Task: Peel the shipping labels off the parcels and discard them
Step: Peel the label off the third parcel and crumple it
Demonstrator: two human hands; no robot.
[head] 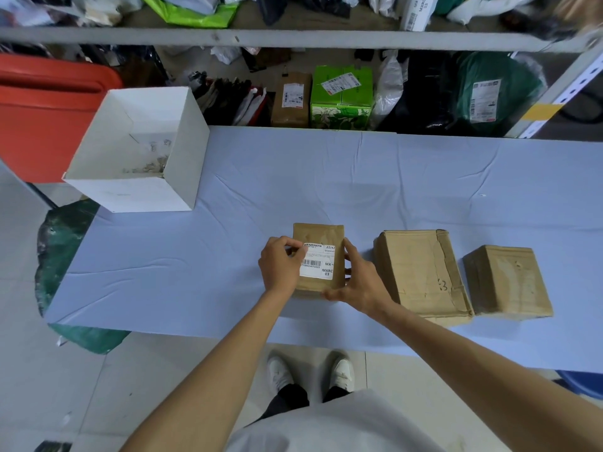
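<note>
Left hand (280, 266): I pinch the shipping label (318, 267) at its upper-left corner.
Right hand (357, 282): I grip the parcel (321, 233), right side.
White box (130, 194): far-left of parcel.

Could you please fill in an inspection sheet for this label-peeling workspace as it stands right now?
Surface: table under a creased light-blue cloth.
Job's things: small brown parcel with its shipping label mostly stuck on. To its right are the middle parcel and right parcel, with no labels on the faces shown. The open white box at the far left is stained inside.
Clutter: nothing seen.
Hands: left hand pinches the label's upper-left corner; right hand grips the small parcel's right side.
Cables: nothing seen.
Surroundings: shelf behind is packed with parcels and bags, including a green carton. A red plastic container is at far left and a green bag is on the floor.
</note>
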